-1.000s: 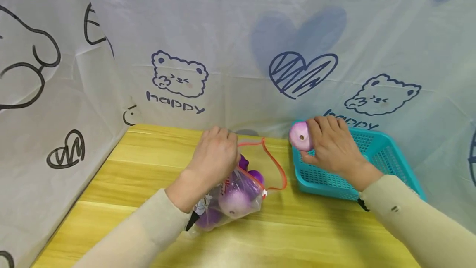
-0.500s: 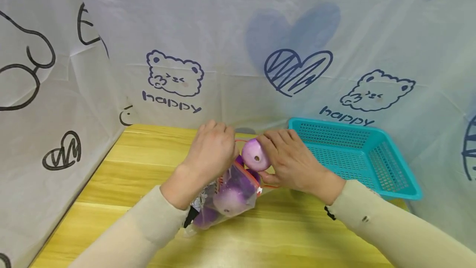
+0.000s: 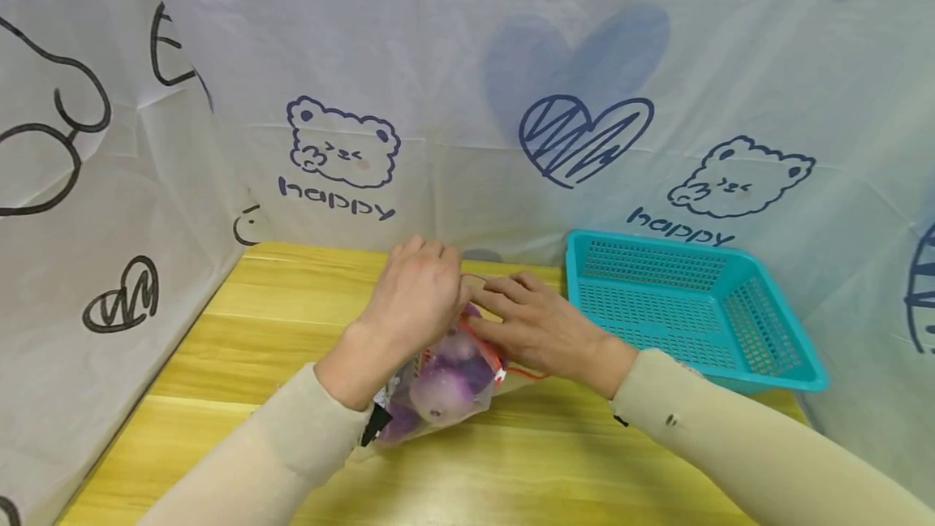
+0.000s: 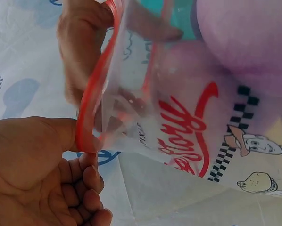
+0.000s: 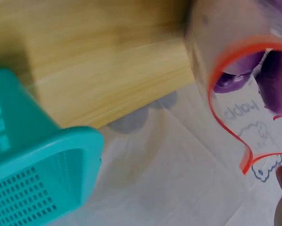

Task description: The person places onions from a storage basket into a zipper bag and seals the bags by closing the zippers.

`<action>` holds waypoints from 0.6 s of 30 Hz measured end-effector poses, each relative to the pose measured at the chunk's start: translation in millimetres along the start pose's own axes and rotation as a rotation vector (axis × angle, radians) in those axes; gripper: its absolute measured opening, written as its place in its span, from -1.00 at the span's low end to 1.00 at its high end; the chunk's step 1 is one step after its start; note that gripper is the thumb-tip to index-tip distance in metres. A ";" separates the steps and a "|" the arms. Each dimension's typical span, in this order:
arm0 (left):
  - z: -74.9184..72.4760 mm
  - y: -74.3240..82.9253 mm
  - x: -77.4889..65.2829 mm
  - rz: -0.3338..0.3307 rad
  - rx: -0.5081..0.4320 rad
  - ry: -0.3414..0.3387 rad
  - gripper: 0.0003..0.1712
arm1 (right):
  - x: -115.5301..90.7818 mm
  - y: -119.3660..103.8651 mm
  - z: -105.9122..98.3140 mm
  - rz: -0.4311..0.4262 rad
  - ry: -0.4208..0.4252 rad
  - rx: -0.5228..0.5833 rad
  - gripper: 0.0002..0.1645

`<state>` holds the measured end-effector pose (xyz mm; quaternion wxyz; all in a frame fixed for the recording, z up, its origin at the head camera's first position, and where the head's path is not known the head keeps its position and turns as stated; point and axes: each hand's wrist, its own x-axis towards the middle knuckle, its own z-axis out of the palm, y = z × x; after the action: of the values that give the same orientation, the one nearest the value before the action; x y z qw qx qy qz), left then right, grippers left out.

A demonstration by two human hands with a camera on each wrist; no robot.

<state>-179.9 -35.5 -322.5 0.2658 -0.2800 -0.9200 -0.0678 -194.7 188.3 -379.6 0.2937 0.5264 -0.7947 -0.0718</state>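
My left hand [image 3: 418,291] pinches the red-edged mouth of a clear plastic zip bag [image 4: 127,89] between thumb and curled fingers. The bag bears red lettering and cartoon figures. Inside lie several purple things, among them a pale purple ball-like one [image 3: 441,394] with a small hole. Another pale round thing [image 4: 254,42] bulges large in the left wrist view. At the bag's mouth is my right hand [image 3: 536,323], its fingers fairly straight and reaching over the red rim. No object shows in its fingers, though the tips are partly hidden. Dark purple shapes [image 5: 277,82] show through the opening.
A teal perforated basket [image 3: 657,311] stands to the right of the bag at the back. Both rest on a yellow wooden table [image 3: 241,364]. White cloth [image 3: 467,169] with printed bears and hearts hangs behind and on the left.
My right hand has come left from over the basket to the bag's mouth with a pale purple round thing, and has let it go into the bag. My left hand keeps hold of the rim.
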 end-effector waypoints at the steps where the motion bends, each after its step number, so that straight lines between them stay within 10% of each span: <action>1: -0.3 -0.3 -0.2 0.000 -0.002 0.006 -0.75 | 0.2 -0.1 0.7 -0.010 0.007 -0.016 -0.57; 7: -2.3 -4.9 -1.7 -0.018 -0.028 0.040 -0.77 | -6.8 -0.4 2.0 0.075 0.031 -0.040 -0.74; 18: -7.4 -10.2 -6.1 -0.098 -0.084 -0.008 -0.73 | -38.5 -14.1 -3.1 0.644 -0.158 0.206 -0.76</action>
<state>-177.9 -48.9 -319.2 0.2464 -0.2457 -0.9300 -0.1181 -171.2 216.6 -398.1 0.1841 0.2683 -0.9434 0.0645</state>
